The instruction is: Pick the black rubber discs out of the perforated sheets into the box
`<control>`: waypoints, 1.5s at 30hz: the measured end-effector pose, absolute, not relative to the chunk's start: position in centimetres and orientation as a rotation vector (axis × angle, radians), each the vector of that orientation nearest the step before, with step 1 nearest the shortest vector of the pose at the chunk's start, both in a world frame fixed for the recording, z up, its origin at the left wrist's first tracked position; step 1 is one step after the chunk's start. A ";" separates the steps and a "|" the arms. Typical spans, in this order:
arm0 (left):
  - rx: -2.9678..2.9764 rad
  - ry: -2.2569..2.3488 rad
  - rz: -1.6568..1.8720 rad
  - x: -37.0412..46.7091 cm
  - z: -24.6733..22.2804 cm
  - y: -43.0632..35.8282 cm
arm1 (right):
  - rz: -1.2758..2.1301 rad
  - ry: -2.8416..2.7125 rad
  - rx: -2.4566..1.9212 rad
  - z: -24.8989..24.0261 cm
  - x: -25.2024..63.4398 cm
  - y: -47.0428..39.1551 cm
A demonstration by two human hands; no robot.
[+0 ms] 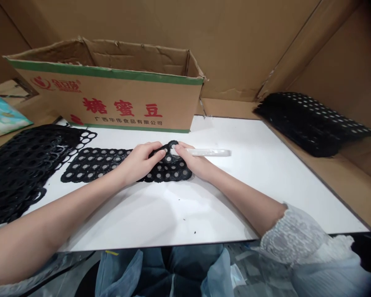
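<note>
A black sheet of joined rings with pale round centres point(89, 166) lies flat on the white table, its right end partly lifted. My left hand point(141, 162) pinches the sheet's upper edge right of its middle. At the raised corner, my right hand point(193, 162) is closed round a slim white tool point(212, 152), whose far end points right. The tool's tip is at the sheet's corner, close to my left thumb; its exact contact is too small to tell.
Behind the sheet stands an open cardboard box point(111, 99) with red lettering. A pile of black ring sheets point(18, 165) is at left, another black stack point(309, 121) at back right. A blue-green packet point(4, 117) lies far left. Small black scraps dot the white table point(235, 206).
</note>
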State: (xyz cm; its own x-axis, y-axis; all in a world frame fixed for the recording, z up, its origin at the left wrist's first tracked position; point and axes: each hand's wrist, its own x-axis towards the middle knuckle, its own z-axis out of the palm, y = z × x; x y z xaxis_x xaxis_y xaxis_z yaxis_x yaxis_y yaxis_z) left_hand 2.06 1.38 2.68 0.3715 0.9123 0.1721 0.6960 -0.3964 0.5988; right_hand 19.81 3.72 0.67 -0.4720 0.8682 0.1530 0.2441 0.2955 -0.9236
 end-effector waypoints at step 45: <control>1.878 1.262 0.686 1.4 2.2 2.1 | 0.948 -1.955 -0.906 1.4 19.8 3.7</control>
